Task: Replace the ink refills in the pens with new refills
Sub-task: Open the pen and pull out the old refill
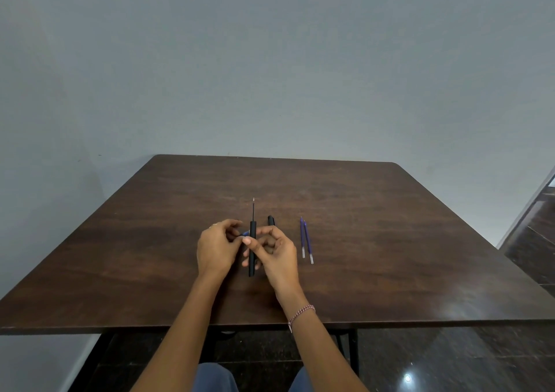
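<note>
A black pen barrel [252, 241] points away from me over the brown table [390, 241], with a thin refill tip [253, 208] sticking out of its far end. My right hand [274, 256] grips the barrel around its middle. My left hand [217, 244] sits just left of it, fingers pinched on a small blue piece [245, 233] next to the barrel. A second black pen [271, 220] lies behind my right hand, mostly hidden. Two blue refills [305, 238] lie side by side on the table to the right.
A grey wall stands right behind the table's far edge. Dark glossy floor [525, 241] shows to the right and below the near edge. My knees [216, 376] are under the near edge.
</note>
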